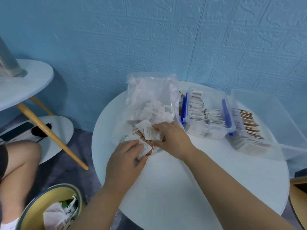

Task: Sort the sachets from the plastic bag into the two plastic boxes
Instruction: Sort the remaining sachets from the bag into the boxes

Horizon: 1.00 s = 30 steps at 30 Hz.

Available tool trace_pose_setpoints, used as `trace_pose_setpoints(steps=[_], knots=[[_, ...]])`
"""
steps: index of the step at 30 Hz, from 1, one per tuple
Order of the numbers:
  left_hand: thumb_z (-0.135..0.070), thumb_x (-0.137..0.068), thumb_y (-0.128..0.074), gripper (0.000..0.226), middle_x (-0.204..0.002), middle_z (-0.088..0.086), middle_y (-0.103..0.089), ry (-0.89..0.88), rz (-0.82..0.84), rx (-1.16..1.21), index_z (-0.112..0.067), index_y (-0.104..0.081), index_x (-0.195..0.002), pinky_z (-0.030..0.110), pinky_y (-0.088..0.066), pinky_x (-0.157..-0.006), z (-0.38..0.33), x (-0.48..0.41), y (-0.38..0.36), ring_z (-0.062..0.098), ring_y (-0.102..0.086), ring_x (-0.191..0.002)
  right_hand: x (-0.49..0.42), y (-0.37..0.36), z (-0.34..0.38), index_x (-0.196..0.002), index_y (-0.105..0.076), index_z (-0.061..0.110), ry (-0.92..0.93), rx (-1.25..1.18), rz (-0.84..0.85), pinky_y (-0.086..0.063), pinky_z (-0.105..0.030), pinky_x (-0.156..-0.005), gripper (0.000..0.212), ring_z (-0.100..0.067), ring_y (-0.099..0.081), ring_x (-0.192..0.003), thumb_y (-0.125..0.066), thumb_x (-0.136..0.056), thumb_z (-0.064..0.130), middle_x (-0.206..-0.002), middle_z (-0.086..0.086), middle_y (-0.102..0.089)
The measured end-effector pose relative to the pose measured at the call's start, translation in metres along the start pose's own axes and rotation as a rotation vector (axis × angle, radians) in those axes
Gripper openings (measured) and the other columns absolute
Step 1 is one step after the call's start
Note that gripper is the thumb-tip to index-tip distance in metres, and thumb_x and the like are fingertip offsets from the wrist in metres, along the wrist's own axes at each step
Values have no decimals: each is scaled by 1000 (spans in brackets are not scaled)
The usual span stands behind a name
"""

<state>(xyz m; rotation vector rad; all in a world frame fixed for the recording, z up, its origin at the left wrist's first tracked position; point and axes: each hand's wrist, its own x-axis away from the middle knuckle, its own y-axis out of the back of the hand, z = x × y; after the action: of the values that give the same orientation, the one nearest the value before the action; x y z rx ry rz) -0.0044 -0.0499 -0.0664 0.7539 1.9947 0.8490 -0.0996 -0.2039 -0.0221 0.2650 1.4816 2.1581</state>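
1. Left grip (127, 156): fingers curled round a few sachets (145, 151), at the pile's near edge.
2. Right grip (171, 136): fingertips pinching loose sachets just beyond, at the mouth of the plastic bag (149, 97).
3. Sachets: small, flat, white or brown, printed.
4. Bag on worktop (182, 180), left of the small box (207, 128) and the large box (265, 113).

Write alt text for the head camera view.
Left hand and right hand grip white and brown sachets at the mouth of a clear plastic bag on a white table. Beside them, a blue-clipped box and a larger clear box hold sachets.
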Motion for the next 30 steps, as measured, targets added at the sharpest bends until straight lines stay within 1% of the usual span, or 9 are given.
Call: trace_pose_setpoints(steps=[2, 8, 11, 14, 18, 21, 23, 27, 30], knots=[[-41, -81, -48, 41, -102, 0, -69, 9, -51, 82, -13, -73, -98, 11, -39, -86, -2, 1, 2, 6, -52, -98, -2, 2, -1, -132, -47, 26, 1, -7, 11, -35, -26, -92, 58, -19, -43, -111, -68, -80, 39, -124, 3, -53], [-36, -87, -47, 40, -96, 3, -71, 11, -160, 126, -8, -72, -98, 13, -43, -87, -7, -1, 8, 13, -65, -90, -6, 2, -6, -126, -56, 20, 94, 13, 56, -41, -34, -95, 48, -22, -49, -109, -65, -82, 39, -120, -2, -54], [-33, -88, -48, 37, -95, 4, -71, 50, -208, 185, -6, -71, -99, 11, -44, -83, -7, -4, 9, 11, -65, -87, -6, 3, -4, -105, -69, 17, 218, 69, -58, -50, -41, -79, 26, -25, -59, -91, -61, -86, 34, -101, -3, -66], [-30, -88, -56, 31, -92, 1, -71, 91, -269, 264, -5, -71, -98, 11, -46, -78, -7, -9, 11, 5, -61, -85, -5, 3, 1, -83, -72, 13, 301, 89, -203, -51, -35, -60, 11, -25, -60, -72, -66, -82, 22, -78, -4, -68], [-20, -89, -57, 20, -89, -5, -68, 190, -340, 323, -8, -70, -98, 3, -45, -73, -11, -18, 18, -2, -61, -79, -4, 8, 7, -94, -70, 14, 99, -181, -272, -45, -23, -65, 13, -12, -57, -77, -60, -88, 21, -87, 2, -68], [-21, -92, -52, 17, -85, -13, -63, 304, -381, 408, -13, -67, -95, -1, -40, -68, -15, -25, 23, -7, -59, -77, -3, 13, 9, -95, -66, 17, -85, -474, -317, -44, -9, -61, 10, -7, -59, -73, -56, -91, 19, -85, 5, -66], [-25, -93, -50, 12, -82, -18, -59, 385, -382, 441, -18, -60, -93, -1, -40, -65, -19, -29, 23, -8, -57, -76, -1, 17, 9, -91, -62, 21, -173, -629, -350, -47, -13, -68, 8, -5, -61, -79, -55, -92, 21, -86, 5, -67], [-29, -95, -48, 8, -86, -11, -62, 534, -302, 587, -27, -52, -88, 13, -51, -67, -31, -32, 18, 3, -62, -79, 11, 26, 11, -82, -59, 27, -245, -894, -316, -52, -20, -63, 14, -9, -63, -71, -52, -93, 21, -81, 1, -65], [-24, -95, -49, 10, -90, -1, -66, 654, -212, 878, -26, -53, -86, 32, -57, -70, -48, -31, 8, 11, -67, -78, 22, 21, 11, -78, -59, 28, -208, -839, -289, -55, -31, -62, 16, -22, -62, -74, -56, -91, 18, -81, 3, -62]])
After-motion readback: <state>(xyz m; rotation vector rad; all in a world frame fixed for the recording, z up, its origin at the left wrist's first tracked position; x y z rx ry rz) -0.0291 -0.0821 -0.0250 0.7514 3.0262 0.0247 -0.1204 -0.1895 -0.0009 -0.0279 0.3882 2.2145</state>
